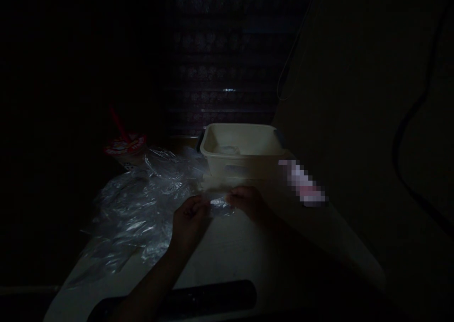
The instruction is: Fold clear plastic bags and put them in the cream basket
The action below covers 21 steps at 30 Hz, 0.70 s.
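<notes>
Between my two hands a small clear plastic bag point(222, 205) is stretched, above the pale table point(227, 246). My left hand point(191, 215) pinches its left side, with the fingers curled in. On the other side my right hand point(248, 201) grips the bag's right edge between thumb and fingers. Just beyond the hands stands a cream plastic bin point(244, 163) with dark handles, and a clear plastic piece point(227, 150) lies inside it. A heap of crumpled clear plastic bags point(142, 208) spreads to the left of my left hand.
Behind the heap stands a cup point(126, 147) with a red patterned lid and a red straw. A blurred-out item point(305, 182) lies right of the bin. Near the front edge is a long black object point(213, 297). A dark cable point(399, 142) hangs at right. The room is very dim.
</notes>
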Each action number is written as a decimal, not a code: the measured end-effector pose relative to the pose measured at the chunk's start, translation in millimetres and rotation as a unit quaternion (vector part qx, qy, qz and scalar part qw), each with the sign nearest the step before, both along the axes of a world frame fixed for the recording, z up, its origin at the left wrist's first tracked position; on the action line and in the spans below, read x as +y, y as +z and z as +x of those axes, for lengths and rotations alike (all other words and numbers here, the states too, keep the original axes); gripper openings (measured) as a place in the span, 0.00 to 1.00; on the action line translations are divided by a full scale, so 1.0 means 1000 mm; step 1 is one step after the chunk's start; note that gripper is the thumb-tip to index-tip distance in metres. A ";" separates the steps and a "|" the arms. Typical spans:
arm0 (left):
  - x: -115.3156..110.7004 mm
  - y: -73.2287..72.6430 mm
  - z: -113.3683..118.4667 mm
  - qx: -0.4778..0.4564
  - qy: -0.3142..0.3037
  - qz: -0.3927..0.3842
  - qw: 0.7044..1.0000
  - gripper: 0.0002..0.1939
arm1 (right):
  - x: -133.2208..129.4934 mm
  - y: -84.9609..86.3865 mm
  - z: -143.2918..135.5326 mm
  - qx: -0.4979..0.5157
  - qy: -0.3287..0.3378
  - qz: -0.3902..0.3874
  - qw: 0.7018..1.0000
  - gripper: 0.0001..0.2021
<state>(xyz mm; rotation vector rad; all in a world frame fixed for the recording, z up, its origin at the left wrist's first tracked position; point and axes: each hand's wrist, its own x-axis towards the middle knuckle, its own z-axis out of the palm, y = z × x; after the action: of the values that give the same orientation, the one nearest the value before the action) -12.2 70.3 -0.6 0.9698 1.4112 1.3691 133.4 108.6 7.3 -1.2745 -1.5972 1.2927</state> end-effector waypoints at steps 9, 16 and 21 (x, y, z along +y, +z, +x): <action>0.032 0.055 -0.016 0.105 0.039 0.138 0.984 0.12 | 0.029 0.073 0.025 -0.038 -0.041 0.137 0.989 0.08; 0.099 0.046 -0.007 0.115 0.043 0.141 0.982 0.22 | 0.092 0.106 0.050 0.100 -0.054 0.096 0.989 0.13; 0.107 0.030 0.007 0.099 0.037 0.150 0.983 0.20 | 0.120 0.102 0.046 0.033 -0.016 0.092 0.995 0.11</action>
<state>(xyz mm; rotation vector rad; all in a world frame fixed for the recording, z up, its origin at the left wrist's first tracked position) -4.8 177.0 29.1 1.2905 1.4232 1.6075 179.4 228.1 109.1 -1.1276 -1.6034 1.1279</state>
